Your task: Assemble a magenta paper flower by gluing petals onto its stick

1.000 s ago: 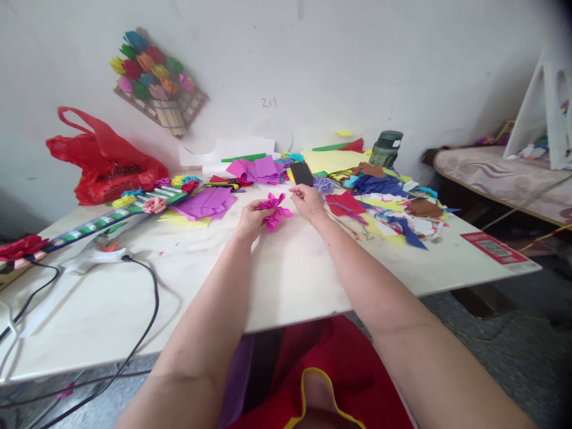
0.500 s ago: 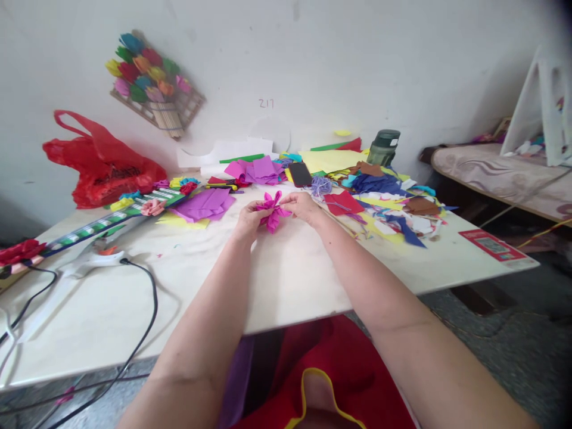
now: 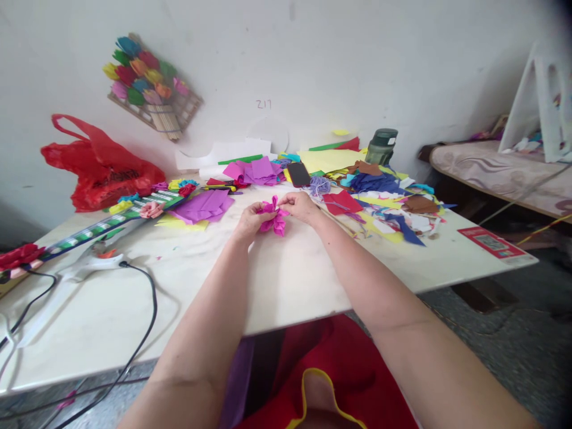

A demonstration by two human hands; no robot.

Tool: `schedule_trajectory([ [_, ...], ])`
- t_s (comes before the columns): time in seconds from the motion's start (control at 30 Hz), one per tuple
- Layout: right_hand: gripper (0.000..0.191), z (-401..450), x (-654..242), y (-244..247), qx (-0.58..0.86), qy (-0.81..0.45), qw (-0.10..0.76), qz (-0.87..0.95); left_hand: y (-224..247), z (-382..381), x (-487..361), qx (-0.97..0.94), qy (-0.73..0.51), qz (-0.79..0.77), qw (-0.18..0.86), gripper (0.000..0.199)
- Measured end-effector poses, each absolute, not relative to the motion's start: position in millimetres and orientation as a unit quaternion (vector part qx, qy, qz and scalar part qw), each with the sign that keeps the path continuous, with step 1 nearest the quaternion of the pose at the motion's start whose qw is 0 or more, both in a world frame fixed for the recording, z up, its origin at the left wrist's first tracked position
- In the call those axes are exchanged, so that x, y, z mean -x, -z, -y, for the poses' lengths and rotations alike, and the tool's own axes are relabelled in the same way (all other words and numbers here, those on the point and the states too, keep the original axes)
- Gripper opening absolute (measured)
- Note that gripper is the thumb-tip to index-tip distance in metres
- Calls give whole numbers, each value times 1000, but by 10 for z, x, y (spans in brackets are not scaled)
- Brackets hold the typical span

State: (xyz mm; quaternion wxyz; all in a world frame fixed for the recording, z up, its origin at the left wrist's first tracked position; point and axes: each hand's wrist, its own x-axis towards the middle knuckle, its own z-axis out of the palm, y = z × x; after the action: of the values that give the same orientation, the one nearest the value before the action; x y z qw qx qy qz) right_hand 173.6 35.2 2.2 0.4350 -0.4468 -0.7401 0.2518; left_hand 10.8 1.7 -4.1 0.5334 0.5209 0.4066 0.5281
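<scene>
A magenta paper flower (image 3: 277,223) is held just above the white table (image 3: 286,280), its petals spread between my two hands. My left hand (image 3: 252,220) grips it from the left, thumb and fingers closed on the paper. From the right, my right hand (image 3: 298,207) pinches a petal at the flower's edge with thumb and forefinger. Part of the flower is hidden behind my left fingers. Beyond my hands lie purple paper sheets (image 3: 205,205), a dark phone (image 3: 298,174) and a ball of lilac yarn (image 3: 319,185).
Coloured paper scraps (image 3: 379,185) heap on the right near a green bottle (image 3: 382,147). At left are a red plastic bag (image 3: 102,173), a flower-trimmed strip (image 3: 107,223) and a white glue gun (image 3: 84,262) with a black cord (image 3: 154,304). A paper tulip bouquet (image 3: 147,77) hangs on the wall.
The flower has turned and tilted slightly in my fingers, so its petals point differently. Both hands stay in nearly the same place, and the view has shifted a little.
</scene>
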Motion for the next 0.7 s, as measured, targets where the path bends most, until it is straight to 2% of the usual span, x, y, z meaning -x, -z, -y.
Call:
schedule_trajectory([
  [0.3, 14, -389, -1744, 1, 466, -204, 431, 745, 65, -29, -106, -540, -532, -417, 501, 36],
  [0.47, 18, -383, -1760, -32, 494, -160, 458, 721, 118, -73, -103, -561, -532, -431, 466, 32],
  [0.7, 13, -421, -1762, -2, 525, -194, 440, 702, 156, -111, -106, -580, -523, -446, 437, 29],
])
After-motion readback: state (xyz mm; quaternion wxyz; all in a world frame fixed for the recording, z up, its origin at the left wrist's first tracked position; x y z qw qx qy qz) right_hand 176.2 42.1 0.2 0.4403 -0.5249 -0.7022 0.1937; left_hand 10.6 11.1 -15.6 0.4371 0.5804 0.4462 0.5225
